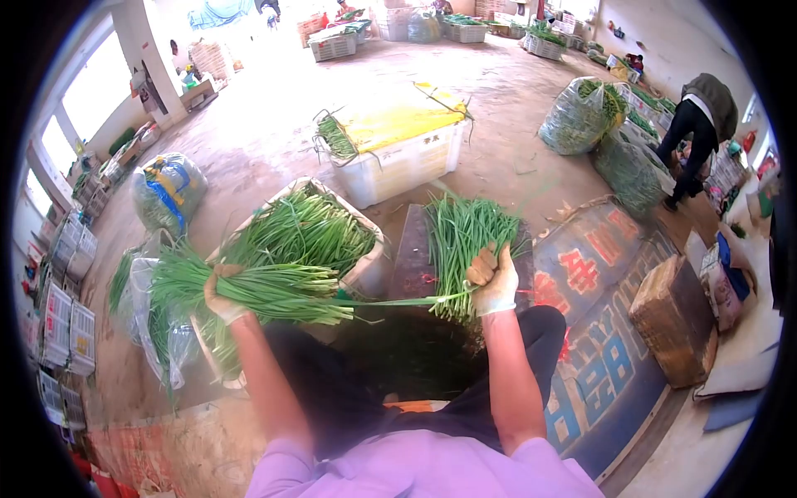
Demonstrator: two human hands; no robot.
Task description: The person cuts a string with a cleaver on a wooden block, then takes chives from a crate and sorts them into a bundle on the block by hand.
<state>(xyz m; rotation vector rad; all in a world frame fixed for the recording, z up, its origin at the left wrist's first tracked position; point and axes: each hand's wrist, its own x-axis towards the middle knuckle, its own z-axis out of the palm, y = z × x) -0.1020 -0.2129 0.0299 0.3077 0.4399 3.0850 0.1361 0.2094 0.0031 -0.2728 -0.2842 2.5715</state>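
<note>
My left hand [222,292], in a pale glove, is wrapped round a large bunch of long green stalks [290,286], held level over the near side of a white crate [378,257] full of similar stalks [311,228]. My right hand [493,282], gloved with brownish fingertips, pinches the end of a thin green strand [398,302] that runs across from the left bunch. It is at the right side of a second bunch [465,241], which lies on a dark board [411,249] in front of me. Whether it also grips that bunch is unclear.
Beyond stands a white bin [407,162] with a yellow cover. Filled plastic bags are at the left [170,195] and right [577,120]. A wooden block [672,319] sits on a printed sheet [581,332] at the right. A person [697,124] bends over at the upper right.
</note>
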